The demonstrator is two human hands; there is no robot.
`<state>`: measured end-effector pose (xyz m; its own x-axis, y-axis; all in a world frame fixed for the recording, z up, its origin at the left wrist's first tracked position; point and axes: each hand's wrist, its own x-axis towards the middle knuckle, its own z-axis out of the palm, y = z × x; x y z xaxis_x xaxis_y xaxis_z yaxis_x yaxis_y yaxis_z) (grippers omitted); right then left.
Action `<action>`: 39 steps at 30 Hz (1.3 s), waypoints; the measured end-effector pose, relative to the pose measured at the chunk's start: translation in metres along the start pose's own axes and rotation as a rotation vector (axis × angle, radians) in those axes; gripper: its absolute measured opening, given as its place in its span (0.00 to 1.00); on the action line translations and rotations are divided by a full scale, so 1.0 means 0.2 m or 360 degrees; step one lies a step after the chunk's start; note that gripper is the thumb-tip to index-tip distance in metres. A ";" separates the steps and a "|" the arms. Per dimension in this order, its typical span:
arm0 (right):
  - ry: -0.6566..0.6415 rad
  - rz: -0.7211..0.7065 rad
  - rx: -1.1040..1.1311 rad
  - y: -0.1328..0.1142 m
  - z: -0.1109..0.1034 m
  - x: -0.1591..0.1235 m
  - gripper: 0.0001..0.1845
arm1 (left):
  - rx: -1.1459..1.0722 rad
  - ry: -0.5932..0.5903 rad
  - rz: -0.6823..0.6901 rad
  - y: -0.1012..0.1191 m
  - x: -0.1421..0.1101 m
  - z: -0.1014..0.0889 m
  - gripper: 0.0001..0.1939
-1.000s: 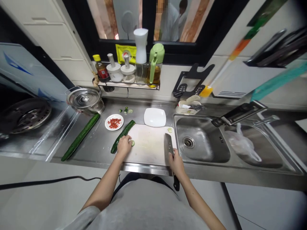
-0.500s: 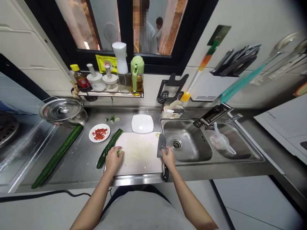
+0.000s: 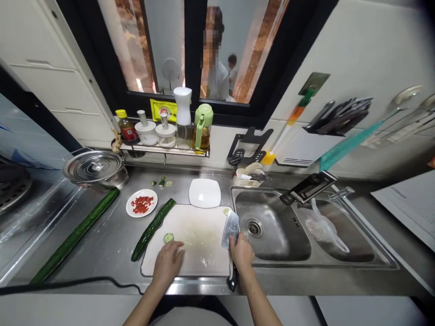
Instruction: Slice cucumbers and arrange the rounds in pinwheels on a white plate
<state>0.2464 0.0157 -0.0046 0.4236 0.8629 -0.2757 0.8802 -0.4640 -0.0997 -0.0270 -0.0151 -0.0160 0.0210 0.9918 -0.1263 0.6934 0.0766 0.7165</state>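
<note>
A white cutting board (image 3: 195, 222), wet and faintly green, lies on the steel counter. My left hand (image 3: 169, 264) is over its left half, fingers loosely bent and apart, with nothing visible in them. Just beyond the fingertips is a cut cucumber piece (image 3: 168, 237). At the board's right edge my right hand (image 3: 242, 252) grips a cleaver (image 3: 231, 228) around where blade meets handle; the blade lies flat, pointing away, and the black handle end shows below the hand. Another pale green slice (image 3: 226, 211) rests by the blade tip. A cucumber (image 3: 153, 230) lies along the board's left edge.
Left: a longer cucumber (image 3: 79, 233), a lidded steel pot (image 3: 97, 167), and a white plate (image 3: 128, 206) of chopped red pieces. Behind the board: an empty white dish (image 3: 204, 192), cucumber scraps (image 3: 162, 182), a condiment shelf (image 3: 163, 149). Right: a double sink (image 3: 272, 226) with a faucet (image 3: 309, 186).
My left hand has moved off the cucumber piece, which now lies uncovered on the board. My right hand stays on the cleaver at the right edge. The camera view has tilted up.
</note>
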 end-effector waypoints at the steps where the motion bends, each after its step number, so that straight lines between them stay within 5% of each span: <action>1: 0.0000 0.0008 -0.0035 0.00 -0.01 0.00 0.22 | -0.0022 0.0001 0.0014 0.00 -0.01 0.01 0.14; 9: 0.0239 -0.0214 0.0139 -0.09 -0.17 0.22 0.24 | -0.0242 0.0103 -0.0078 0.09 0.14 0.06 0.14; 16: -0.0035 -0.0344 0.0173 -0.40 -0.26 0.65 0.23 | -0.0026 0.0189 -0.0297 0.28 0.74 0.10 0.26; 22: -0.0208 -0.0309 0.0159 -0.52 -0.19 0.84 0.20 | 0.0326 -0.0022 -0.0534 0.26 1.09 0.10 0.23; 33: -0.0205 -0.0265 0.0354 -0.51 -0.12 0.97 0.15 | 0.0292 -0.0091 -0.0596 0.21 1.21 0.10 0.17; 39: -0.0145 -0.0339 0.0524 -0.48 -0.17 0.92 0.10 | 0.0200 -0.0061 -0.0574 0.22 1.13 0.01 0.16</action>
<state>0.2467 0.2251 -0.0128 0.2051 0.9323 -0.2979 0.8246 -0.3285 -0.4606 0.0101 0.2130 -0.0139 -0.2151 0.8988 -0.3820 0.7440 0.4042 0.5321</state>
